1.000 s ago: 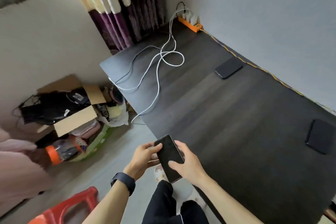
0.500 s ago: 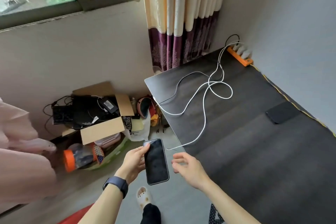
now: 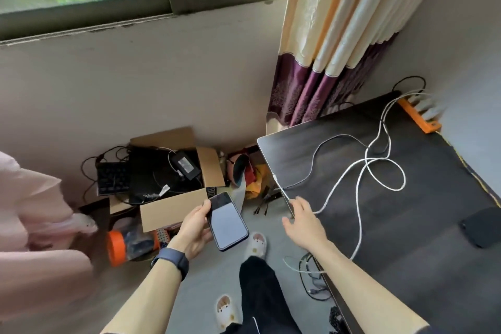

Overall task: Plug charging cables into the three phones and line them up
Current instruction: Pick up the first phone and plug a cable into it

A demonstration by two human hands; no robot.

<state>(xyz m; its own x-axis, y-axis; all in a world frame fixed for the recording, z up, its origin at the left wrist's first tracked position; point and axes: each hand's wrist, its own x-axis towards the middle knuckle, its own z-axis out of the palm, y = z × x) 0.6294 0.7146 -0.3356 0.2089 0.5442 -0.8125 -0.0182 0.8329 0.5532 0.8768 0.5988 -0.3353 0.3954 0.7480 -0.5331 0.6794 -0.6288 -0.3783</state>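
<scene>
My left hand (image 3: 194,230) holds a black phone (image 3: 227,221), screen up, over the floor to the left of the dark table (image 3: 406,238). My right hand (image 3: 303,221) is open with fingers spread at the table's left edge, its fingertips at a white charging cable (image 3: 360,179) that droops over that edge. Several white cables loop across the table from an orange power strip (image 3: 418,118) at the far corner. A second black phone (image 3: 482,226) lies at the table's right side. No third phone is in view.
A cardboard box (image 3: 173,198) of black electronics and an orange-capped jar (image 3: 127,245) sit on the floor to the left. Dark cables (image 3: 314,279) hang under the table's near edge. A striped curtain (image 3: 333,43) hangs behind the table. Something pink (image 3: 35,225) fills the far left.
The view has swung left and up. My right hand has let go of the phone and moved right to the cable at the table edge. The left hand alone keeps the phone.
</scene>
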